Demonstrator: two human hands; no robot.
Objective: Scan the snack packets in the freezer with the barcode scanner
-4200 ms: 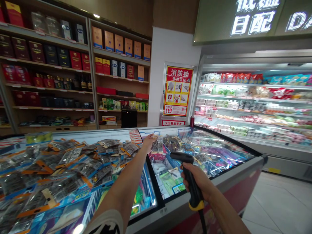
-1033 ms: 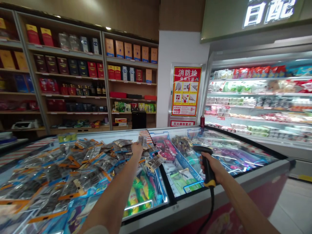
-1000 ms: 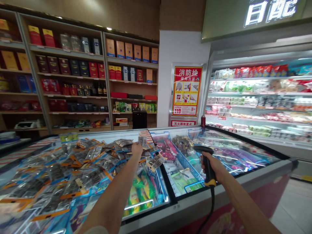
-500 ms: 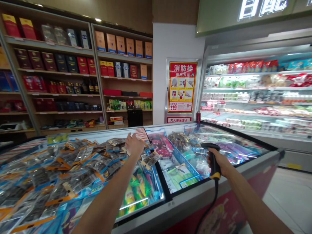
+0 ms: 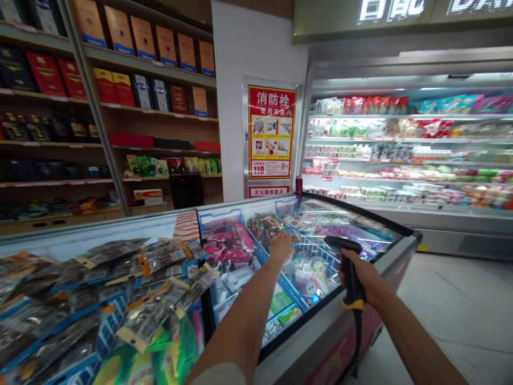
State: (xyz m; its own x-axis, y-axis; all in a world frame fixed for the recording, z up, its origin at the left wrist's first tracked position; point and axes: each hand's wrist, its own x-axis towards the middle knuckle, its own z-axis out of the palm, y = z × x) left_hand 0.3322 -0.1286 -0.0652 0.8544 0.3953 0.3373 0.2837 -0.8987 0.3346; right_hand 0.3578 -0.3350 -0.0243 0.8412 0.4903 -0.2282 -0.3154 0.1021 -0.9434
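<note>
My left hand (image 5: 281, 248) reaches out over the glass top of the chest freezer (image 5: 332, 206). Its fingers stretch forward, nothing shows in them, and whether they touch the glass is unclear. Below it, seen through the glass, are blue baskets (image 5: 262, 251) of frozen goods. In my right hand (image 5: 366, 278) is a black handheld barcode scanner (image 5: 351, 275) with a yellow band, its head tilted toward the freezer and its cable hanging down. Clear snack packets (image 5: 154, 307) with orange and blue edges lie heaped on the freezer's left part.
A dark red can (image 5: 298, 185) stands at the freezer's back edge. Behind are shelves of boxed goods (image 5: 156, 45), a red fire hydrant poster (image 5: 273, 132) and a lit refrigerated display (image 5: 401, 139). Pale floor (image 5: 452, 299) lies to the right of the freezer.
My left hand has moved right, from beside the packet heap to over the glass with baskets below. The view has turned right. The scanner stays in my right hand.
</note>
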